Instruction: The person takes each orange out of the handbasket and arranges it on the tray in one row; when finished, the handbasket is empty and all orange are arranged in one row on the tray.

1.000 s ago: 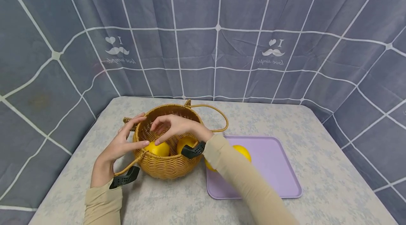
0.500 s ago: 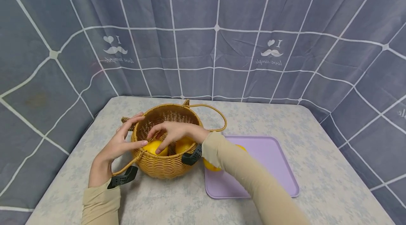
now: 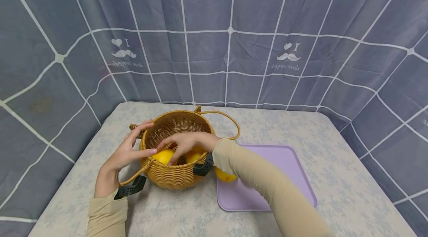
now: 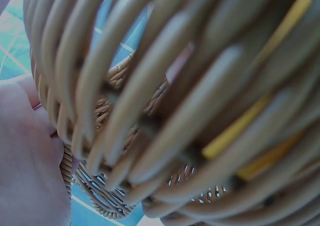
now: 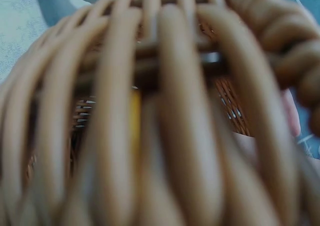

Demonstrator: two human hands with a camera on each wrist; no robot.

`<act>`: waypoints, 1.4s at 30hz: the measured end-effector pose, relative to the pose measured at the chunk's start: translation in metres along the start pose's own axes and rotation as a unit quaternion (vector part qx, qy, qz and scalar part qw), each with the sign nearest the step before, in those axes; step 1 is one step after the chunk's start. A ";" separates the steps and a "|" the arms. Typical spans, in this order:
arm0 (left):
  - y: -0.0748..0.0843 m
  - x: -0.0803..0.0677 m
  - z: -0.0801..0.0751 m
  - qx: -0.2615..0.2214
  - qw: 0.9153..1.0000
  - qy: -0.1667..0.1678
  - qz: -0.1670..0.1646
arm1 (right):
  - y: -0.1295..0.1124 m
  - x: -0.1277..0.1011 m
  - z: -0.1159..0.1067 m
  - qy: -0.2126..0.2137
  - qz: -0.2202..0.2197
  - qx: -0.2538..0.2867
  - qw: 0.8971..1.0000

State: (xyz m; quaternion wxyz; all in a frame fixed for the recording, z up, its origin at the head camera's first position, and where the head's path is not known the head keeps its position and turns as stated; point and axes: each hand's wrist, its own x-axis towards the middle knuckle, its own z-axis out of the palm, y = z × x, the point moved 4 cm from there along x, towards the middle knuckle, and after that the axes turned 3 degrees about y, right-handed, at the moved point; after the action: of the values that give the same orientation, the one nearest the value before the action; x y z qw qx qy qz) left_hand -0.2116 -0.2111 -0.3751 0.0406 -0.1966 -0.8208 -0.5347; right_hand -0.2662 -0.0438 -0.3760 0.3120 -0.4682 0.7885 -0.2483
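Note:
A round wicker basket (image 3: 175,177) with looped handles stands at the left of the table. My left hand (image 3: 124,157) holds its left rim, thumb at the near side and fingers over the far side. In the left wrist view the palm (image 4: 30,161) lies against the woven wall. Inside the basket are two round yellow fruits, like lemons. My right hand (image 3: 185,144) reaches in from the right, fingers and thumb around the left yellow fruit (image 3: 163,156). The right yellow fruit (image 3: 194,154) lies under that hand. The weave hides most of the right hand in the right wrist view.
A purple tray (image 3: 284,177) lies right of the basket, under the right sleeve (image 3: 260,170). One yellow fruit (image 3: 225,175) shows at its left edge. A basket handle (image 3: 234,120) sticks out at the back right. A grey gridded curtain (image 3: 207,51) stands behind the table.
My right hand has sunk deeper into the basket and closed around the left yellow fruit. The right sleeve now hides the second fruit on the tray. The left hand stays on the rim.

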 end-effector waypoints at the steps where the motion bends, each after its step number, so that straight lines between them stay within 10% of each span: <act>1: 0.000 0.000 0.000 0.000 1.000 0.000 0.000 | 0.000 0.000 0.000 -0.003 0.001 -0.002 1.000; 42: -0.001 0.001 0.000 0.003 1.000 0.000 0.005 | 0.002 -0.002 -0.001 -0.028 0.044 0.050 0.997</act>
State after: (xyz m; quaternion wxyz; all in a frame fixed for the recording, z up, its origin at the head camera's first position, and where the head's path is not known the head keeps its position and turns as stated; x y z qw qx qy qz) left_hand -0.2129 -0.2110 -0.3757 0.0442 -0.2002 -0.8216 -0.5319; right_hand -0.2670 -0.0408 -0.3758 0.3680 -0.4232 0.7859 -0.2602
